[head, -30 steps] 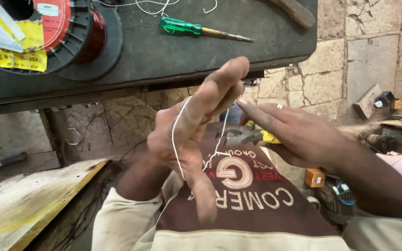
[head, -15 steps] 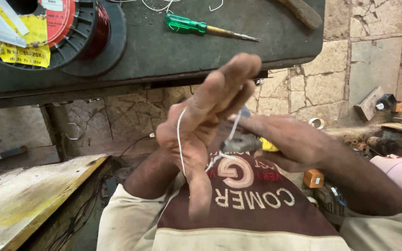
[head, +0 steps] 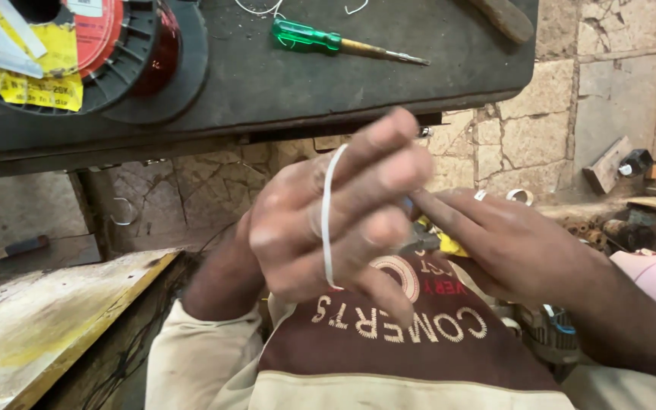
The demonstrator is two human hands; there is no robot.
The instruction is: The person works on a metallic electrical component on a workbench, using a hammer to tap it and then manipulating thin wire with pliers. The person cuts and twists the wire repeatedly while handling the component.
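White cord (head: 326, 220) now sits tighter around the left hand (head: 328, 228) – fingers closed up since before – right hand (head: 510, 243) pinching its end

above: dark worktop (head: 267, 83) edge overhangs hands, carrying wire spool (head: 77, 45) and green screwdriver (head: 343, 44); left: wooden board (head: 47, 319) blocks; between board and worktop: open gap; right: floor clutter

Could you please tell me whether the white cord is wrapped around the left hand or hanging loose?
Wrapped: the white cord runs taut across the back of the left hand, from fingers to lower edge.
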